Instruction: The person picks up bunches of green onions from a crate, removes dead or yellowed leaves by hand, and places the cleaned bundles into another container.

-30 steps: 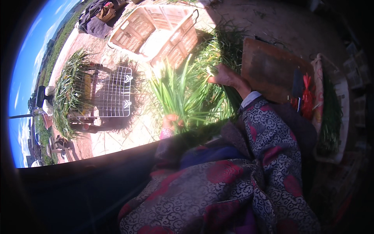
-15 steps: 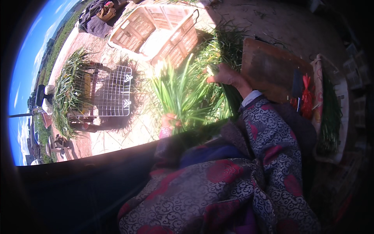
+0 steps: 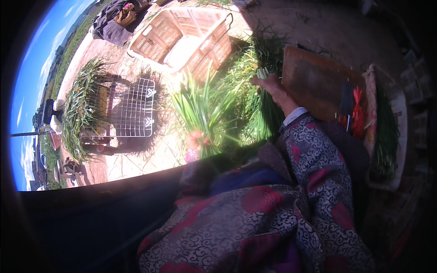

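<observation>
My left hand (image 3: pixel 195 139) is closed around a loose bunch of chives (image 3: pixel 199 102); its long green leaves fan upward and to the left in the sunlight. My right hand (image 3: pixel 272 87) grips a second, straighter bunch of chives (image 3: pixel 265 119). The pale cut ends stick up just past the fingers, and the leaves run down toward my lap. Between and beyond the hands lies a heap of loose chives (image 3: pixel 243 68), partly covered by both bunches. Glare washes out some detail around the left hand.
A pale plastic crate (image 3: pixel 214 45) stands beyond the hands. To the left, a wire rack (image 3: pixel 136 107) carries a pile of grass-like leaves (image 3: pixel 84 104). On the right are a brown board (image 3: pixel 314 77), red ties (image 3: pixel 358 111) and a lined basket of greens (image 3: pixel 384 136).
My right hand has moved slightly right, and its straight bunch of chives now shows plainly. The left hand's leaves have spread and swung left, away from the right hand.
</observation>
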Available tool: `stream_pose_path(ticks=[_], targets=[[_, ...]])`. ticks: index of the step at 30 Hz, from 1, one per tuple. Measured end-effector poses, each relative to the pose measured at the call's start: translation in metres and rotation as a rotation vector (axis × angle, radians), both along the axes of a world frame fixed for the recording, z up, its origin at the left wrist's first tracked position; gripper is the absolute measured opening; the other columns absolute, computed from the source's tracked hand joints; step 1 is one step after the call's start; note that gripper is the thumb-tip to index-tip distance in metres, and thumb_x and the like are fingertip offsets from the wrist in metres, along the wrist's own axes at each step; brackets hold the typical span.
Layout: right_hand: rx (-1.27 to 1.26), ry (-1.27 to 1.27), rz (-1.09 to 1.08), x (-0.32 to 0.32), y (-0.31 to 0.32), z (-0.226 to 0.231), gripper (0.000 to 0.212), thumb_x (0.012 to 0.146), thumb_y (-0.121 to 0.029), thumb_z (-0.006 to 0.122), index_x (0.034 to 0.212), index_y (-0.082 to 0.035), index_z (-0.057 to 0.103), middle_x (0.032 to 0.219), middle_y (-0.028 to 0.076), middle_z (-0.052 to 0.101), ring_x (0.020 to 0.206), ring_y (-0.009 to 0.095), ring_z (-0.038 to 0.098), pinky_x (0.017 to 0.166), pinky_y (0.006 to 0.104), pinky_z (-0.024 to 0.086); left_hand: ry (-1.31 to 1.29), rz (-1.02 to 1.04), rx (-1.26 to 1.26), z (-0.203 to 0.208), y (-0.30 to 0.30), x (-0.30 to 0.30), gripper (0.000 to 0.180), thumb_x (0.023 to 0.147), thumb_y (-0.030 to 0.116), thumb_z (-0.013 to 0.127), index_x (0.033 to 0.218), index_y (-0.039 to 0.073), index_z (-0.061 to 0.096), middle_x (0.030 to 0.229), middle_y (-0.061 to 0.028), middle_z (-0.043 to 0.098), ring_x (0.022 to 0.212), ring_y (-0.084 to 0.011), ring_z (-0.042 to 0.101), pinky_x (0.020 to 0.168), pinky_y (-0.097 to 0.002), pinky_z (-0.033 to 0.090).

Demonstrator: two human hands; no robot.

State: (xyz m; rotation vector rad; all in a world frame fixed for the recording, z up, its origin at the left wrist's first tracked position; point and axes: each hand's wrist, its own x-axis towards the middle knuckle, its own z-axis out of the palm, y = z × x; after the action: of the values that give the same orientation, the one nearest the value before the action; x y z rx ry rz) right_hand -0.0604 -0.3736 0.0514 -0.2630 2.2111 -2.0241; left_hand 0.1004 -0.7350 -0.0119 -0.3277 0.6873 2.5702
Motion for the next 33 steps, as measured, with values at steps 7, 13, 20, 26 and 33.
stream_pose_path(ticks=[7,13,20,26,33], targets=[[-0.63,-0.564,0.261,0.028,-0.059,0.031,0.043,0.083,-0.019,0.075,0.118,-0.004,0.055,0.078,0.003,0.06,0.054,0.011,0.053,0.049,0.0285,0.048,0.016,0.047,0.019,-0.008,0.0,0.0,0.023,0.079,0.011,0.058,0.085,-0.011,0.062,0.074,-0.0229,0.065,0.053,-0.0283,0.063,0.054,-0.0371,0.058],[-0.71,-0.446,0.34,0.029,-0.056,0.043,0.064,0.082,-0.014,0.071,0.136,0.001,0.041,0.094,0.008,0.059,0.058,0.011,0.055,0.052,0.0294,0.051,0.053,0.089,0.043,-0.027,0.003,-0.004,0.023,0.079,0.01,0.058,0.085,-0.013,0.062,0.077,-0.0246,0.067,0.053,-0.0284,0.064,0.055,-0.0363,0.06],[-0.656,-0.44,0.333,0.027,-0.051,0.044,0.064,0.08,-0.015,0.07,0.135,0.002,0.043,0.109,0.014,0.06,0.061,0.01,0.055,0.056,0.0281,0.051,0.097,0.12,-0.059,-0.016,0.014,-0.009,0.025,0.079,0.005,0.055,0.088,-0.017,0.064,0.081,-0.0288,0.067,0.061,-0.0309,0.067,0.064,-0.0361,0.059],[-0.643,-0.498,0.319,0.026,-0.049,0.047,0.029,0.078,-0.015,0.075,0.099,-0.004,0.057,0.068,0.004,0.057,0.053,0.011,0.054,0.049,0.0283,0.049,0.154,0.095,0.035,-0.022,0.012,-0.01,0.029,0.081,0.007,0.054,0.091,-0.019,0.062,0.086,-0.0299,0.067,0.069,-0.032,0.067,0.068,-0.0378,0.059],[-0.376,-0.372,0.034,0.029,-0.054,0.05,0.025,0.078,-0.021,0.078,0.089,-0.008,0.06,0.063,0.002,0.057,0.047,0.012,0.053,0.044,0.0273,0.044,0.15,0.119,-0.305,-0.017,0.028,-0.008,0.035,0.074,0.011,0.061,0.094,-0.018,0.062,0.092,-0.0277,0.067,0.075,-0.0372,0.069,0.073,-0.0443,0.06]])
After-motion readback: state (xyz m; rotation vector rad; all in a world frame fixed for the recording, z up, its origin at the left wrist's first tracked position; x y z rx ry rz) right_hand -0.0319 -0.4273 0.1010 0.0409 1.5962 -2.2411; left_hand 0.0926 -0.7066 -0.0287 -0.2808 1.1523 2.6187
